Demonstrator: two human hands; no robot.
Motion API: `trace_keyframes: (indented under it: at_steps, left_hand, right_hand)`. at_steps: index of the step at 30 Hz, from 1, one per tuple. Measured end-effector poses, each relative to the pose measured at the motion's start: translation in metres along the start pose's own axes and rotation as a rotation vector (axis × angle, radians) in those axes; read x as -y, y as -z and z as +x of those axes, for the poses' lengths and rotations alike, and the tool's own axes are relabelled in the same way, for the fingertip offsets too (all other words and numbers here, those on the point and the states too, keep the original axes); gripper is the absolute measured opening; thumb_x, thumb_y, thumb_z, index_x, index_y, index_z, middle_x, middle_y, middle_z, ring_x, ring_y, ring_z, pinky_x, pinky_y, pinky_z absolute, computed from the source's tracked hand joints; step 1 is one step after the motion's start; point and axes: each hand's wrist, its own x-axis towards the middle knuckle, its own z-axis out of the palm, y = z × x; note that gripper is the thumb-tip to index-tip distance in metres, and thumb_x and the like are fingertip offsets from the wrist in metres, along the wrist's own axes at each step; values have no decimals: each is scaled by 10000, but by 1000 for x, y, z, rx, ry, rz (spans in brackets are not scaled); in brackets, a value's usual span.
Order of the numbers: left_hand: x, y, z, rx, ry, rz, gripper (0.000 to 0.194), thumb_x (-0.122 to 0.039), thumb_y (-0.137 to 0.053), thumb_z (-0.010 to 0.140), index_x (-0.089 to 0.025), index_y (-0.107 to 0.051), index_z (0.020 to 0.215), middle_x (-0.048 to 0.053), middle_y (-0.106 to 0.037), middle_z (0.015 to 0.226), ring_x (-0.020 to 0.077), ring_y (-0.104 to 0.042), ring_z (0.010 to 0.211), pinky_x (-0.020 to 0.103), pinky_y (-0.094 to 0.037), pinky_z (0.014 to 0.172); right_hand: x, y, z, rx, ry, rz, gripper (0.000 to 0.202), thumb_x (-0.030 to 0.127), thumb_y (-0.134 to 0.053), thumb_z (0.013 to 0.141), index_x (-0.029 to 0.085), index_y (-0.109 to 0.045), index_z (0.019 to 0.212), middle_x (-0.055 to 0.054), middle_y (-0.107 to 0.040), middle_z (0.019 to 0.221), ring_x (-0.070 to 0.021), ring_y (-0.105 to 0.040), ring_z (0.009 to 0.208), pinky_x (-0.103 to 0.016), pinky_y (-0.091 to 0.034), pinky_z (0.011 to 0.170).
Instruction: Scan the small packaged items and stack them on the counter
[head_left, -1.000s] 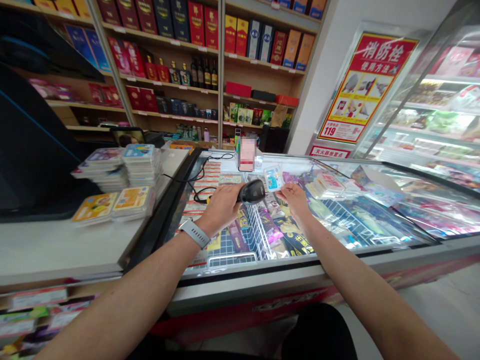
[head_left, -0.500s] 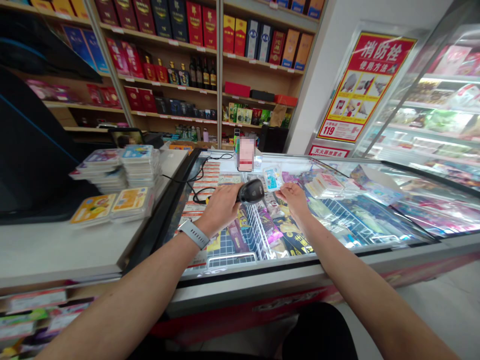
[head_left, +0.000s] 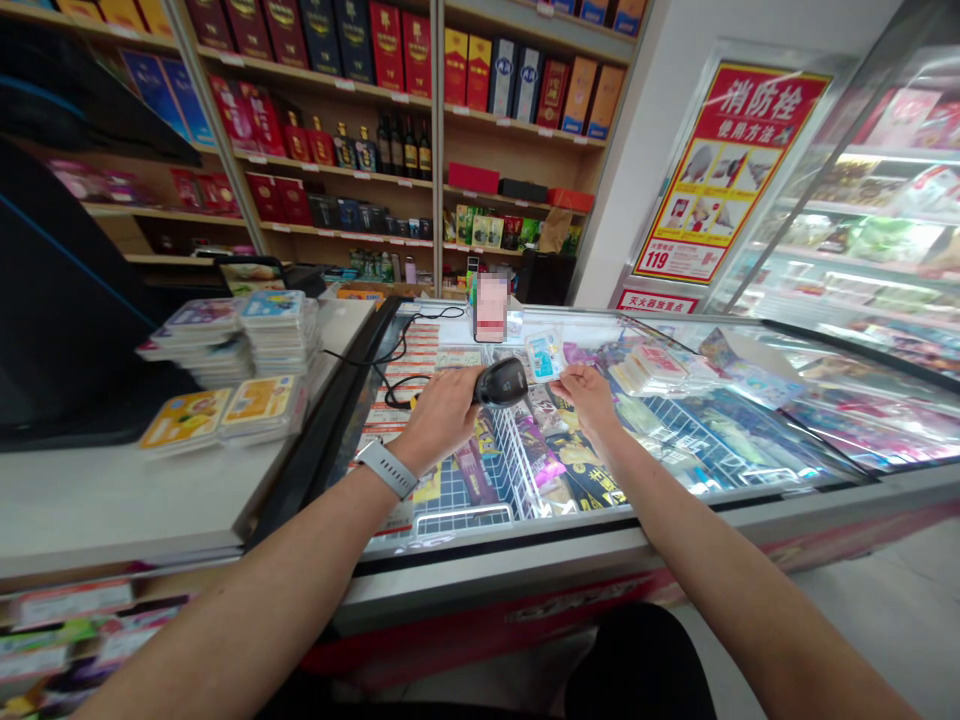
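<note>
A black handheld scanner (head_left: pixel 504 383) with a dark cable is gripped by my left hand (head_left: pixel 444 415), above the glass top of the freezer (head_left: pixel 457 556). Its head points right, towards a small clear pack with a blue and white label (head_left: pixel 545 357). My right hand (head_left: pixel 589 400) pinches that pack at its lower right corner. Scanner and pack are close together, with a narrow gap between them. A phone with a pinkish screen (head_left: pixel 491 308) stands upright behind them. Wire baskets (head_left: pixel 450 516) and colourful packages show through the glass.
Stacked packs (head_left: pixel 277 335) stand on the left counter (head_left: pixel 112 500), with two lower yellow-labelled stacks in front. More packs (head_left: pixel 660 368) lie on the freezer to the right, beside an open printed box (head_left: pixel 754 370). The scanner's cable (head_left: pixel 386 358) runs leftward. Shelves of boxes and bottles stand behind.
</note>
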Motion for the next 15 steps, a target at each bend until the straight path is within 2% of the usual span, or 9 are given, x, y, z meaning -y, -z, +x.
trace_keyframes:
  at_steps: [15]
  left_hand:
    - [3, -3, -2, 8, -36, -28, 476, -91, -543, 884, -158, -543, 1355, 139, -679, 1343, 294, -633, 1250, 476, -491, 1096]
  right_hand:
    - [3, 1, -2, 21, -5, 3, 390, 350, -903, 644, 217, -584, 825, 42, -677, 657, -147, -731, 695, -328, -653, 824]
